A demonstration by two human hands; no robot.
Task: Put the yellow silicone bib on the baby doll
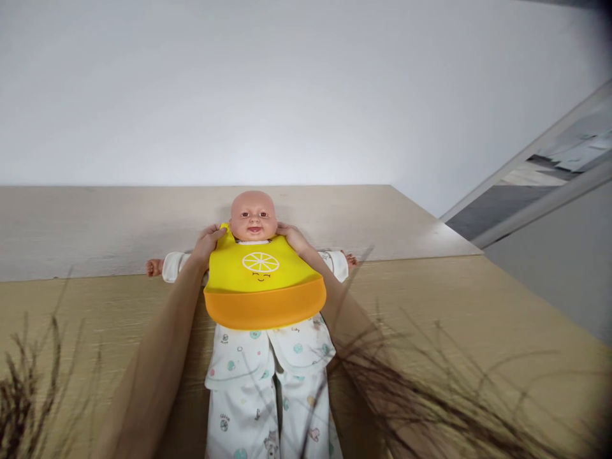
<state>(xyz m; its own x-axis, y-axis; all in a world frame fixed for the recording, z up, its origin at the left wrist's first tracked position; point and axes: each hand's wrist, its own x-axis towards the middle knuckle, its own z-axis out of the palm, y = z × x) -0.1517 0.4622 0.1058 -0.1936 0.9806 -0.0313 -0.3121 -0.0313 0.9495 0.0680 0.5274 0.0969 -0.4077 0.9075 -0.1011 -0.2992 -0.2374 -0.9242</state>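
Note:
A baby doll [252,215] lies on its back, arms spread, dressed in a white printed outfit [239,357]. Over its chest is a yellow bib [229,271] with a lemon-slice print and an orange pocket [265,305] along the bottom. Beside the doll's neck, my left hand [208,241] pinches the bib's upper left strap, whose yellow end shows above the fingers. On the other side of the neck, my right hand [291,236] is closed at the bib's upper right edge; its fingertips are partly hidden behind the doll's head and chin.
The doll rests on a wooden tabletop [421,306] with a paler strip [95,223] at the back, against a white wall [201,89]. Blurred strands of hair [421,382] hang across the lower corners. A slanted opening or glass panel [526,178] is at right.

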